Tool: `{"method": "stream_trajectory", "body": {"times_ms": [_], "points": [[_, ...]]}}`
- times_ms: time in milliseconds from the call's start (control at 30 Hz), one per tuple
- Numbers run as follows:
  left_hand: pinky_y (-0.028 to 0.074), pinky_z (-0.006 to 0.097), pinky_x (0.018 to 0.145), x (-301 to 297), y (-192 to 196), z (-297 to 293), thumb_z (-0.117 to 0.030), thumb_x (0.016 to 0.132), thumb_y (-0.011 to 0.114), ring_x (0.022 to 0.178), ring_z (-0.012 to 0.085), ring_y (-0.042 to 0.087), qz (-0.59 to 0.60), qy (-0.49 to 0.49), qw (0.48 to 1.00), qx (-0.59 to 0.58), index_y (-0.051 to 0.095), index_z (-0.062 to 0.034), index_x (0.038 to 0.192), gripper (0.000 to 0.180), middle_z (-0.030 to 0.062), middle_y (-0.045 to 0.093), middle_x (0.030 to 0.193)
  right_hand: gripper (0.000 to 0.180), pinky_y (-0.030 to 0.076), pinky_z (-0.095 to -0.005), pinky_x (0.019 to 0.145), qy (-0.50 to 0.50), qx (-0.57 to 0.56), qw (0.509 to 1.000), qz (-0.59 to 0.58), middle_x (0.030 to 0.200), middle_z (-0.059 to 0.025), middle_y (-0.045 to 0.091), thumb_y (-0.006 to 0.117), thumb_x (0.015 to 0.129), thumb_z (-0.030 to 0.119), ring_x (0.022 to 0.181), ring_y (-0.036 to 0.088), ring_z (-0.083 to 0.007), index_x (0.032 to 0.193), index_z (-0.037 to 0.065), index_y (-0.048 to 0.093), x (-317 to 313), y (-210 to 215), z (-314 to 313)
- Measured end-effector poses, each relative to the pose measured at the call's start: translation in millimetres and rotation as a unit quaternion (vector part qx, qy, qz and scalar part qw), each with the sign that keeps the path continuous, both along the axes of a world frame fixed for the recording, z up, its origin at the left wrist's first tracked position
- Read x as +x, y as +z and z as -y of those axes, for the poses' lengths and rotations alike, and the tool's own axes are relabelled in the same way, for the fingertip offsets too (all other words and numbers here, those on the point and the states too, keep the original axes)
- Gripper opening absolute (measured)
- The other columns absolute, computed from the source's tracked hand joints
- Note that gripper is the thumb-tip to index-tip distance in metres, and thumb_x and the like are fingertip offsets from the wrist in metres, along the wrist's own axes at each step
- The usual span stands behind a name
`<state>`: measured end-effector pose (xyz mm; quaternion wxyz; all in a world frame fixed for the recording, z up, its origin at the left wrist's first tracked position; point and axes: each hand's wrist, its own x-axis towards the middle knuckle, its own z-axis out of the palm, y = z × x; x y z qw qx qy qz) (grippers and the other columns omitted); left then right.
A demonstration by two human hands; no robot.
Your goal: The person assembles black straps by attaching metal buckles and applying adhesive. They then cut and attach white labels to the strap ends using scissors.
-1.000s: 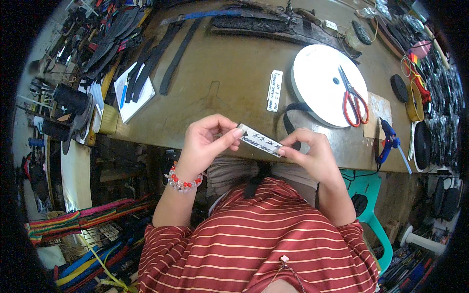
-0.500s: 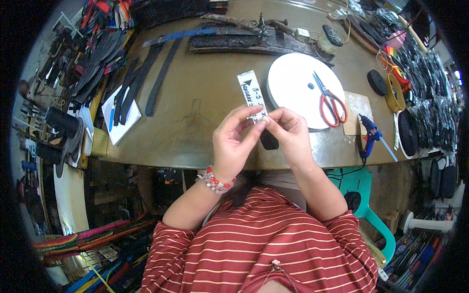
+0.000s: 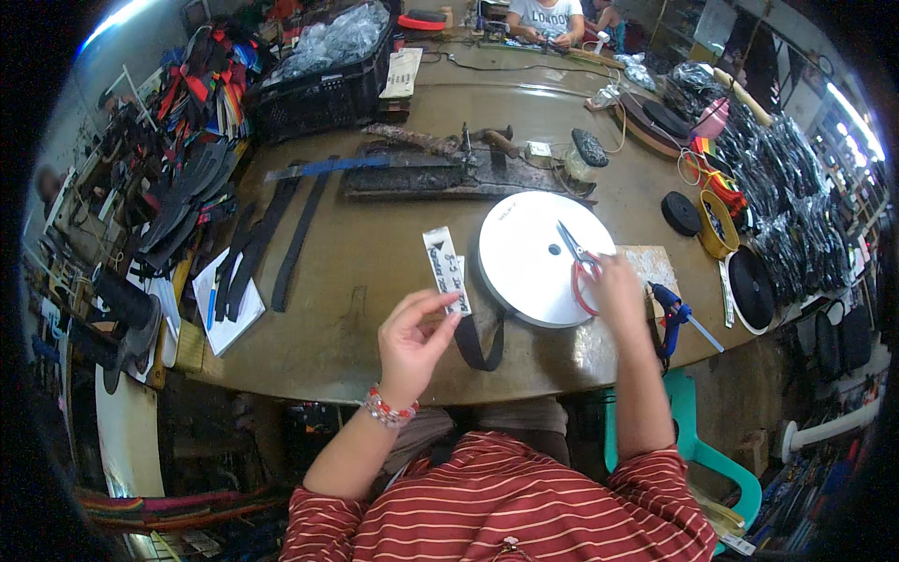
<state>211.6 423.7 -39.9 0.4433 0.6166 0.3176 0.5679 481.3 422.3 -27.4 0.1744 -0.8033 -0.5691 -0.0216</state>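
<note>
Pinched between the thumb and fingers of my left hand is a white label strip with handwriting on it, held up above the table. A black webbing strap hangs in a loop by the white-faced reel, just right of the label. Scissors with red handles lie on the reel's face, blades pointing away from me. My right hand is over their handles and covers one of them; its fingers are blurred and partly hidden, so the grip is unclear.
A blue glue gun sits beside my right forearm. Black straps and white paper lie at left. Behind the reel stands a dark metal-and-wood piece. A black crate is at far left; another person sits across the table.
My right hand has left the label and moved right to the scissors. The left hand keeps the label, now alone. The view has tilted up, showing the far table end and another person.
</note>
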Motion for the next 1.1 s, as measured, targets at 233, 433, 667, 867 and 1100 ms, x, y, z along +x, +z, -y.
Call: {"method": "stream_trajectory", "body": {"times_ms": [233,433,667,867,1100], "points": [[0.052,0.02,0.071,-1,3,-11,0.004,0.077,0.065,0.091,0.0107,0.058,-0.003,-0.05,0.999,-0.007,0.062,-0.0006,0.106,0.029,0.0056,0.053,0.107,0.019,0.049,-0.0438,0.076,0.054,-0.11,0.988,0.096,0.08,-0.0257,0.062,0.057,0.076,0.012,0.081,0.062,-0.038,0.078,-0.006,0.064,73,-46,-17],[0.053,0.021,0.074,-4,6,-11,0.007,0.076,0.064,0.095,0.0115,0.056,0.004,-0.1,0.995,-0.01,0.06,-0.0004,0.107,0.033,0.0049,0.052,0.108,0.03,0.048,-0.0431,0.073,0.079,-0.131,0.988,-0.037,0.079,-0.0238,0.062,0.066,0.071,0.022,0.078,0.061,-0.0379,0.082,-0.006,0.063,74,-29,-16],[0.054,0.022,0.077,-2,6,-16,0.007,0.075,0.064,0.094,0.0117,0.055,-0.014,-0.157,0.988,0.003,0.06,-0.0014,0.108,0.034,0.0056,0.052,0.108,0.023,0.049,-0.0375,0.07,0.135,-0.036,0.989,-0.045,0.073,-0.0208,0.061,0.064,0.065,0.01,0.073,0.061,-0.0323,0.082,-0.004,0.058,53,3,-9],[0.054,0.023,0.077,-6,10,-23,0.008,0.074,0.065,0.096,0.0119,0.053,-0.042,-0.193,0.98,-0.009,0.06,-0.0009,0.109,0.036,0.0051,0.05,0.109,0.055,0.04,-0.0314,0.055,0.289,-0.253,0.913,-0.137,0.067,-0.0111,0.052,0.075,0.066,0.034,0.06,0.05,-0.0213,0.106,0.001,0.056,21,75,42],[0.053,0.024,0.078,1,10,-22,0.009,0.073,0.065,0.096,0.0118,0.053,-0.061,-0.238,0.969,-0.038,0.059,-0.0012,0.11,0.039,0.0049,0.048,0.111,0.06,0.041,-0.0374,0.058,0.378,-0.285,0.874,-0.115,0.061,-0.0133,0.053,0.068,0.068,0.055,0.06,0.054,-0.0275,0.071,-0.003,0.054,-5,65,43]]}}
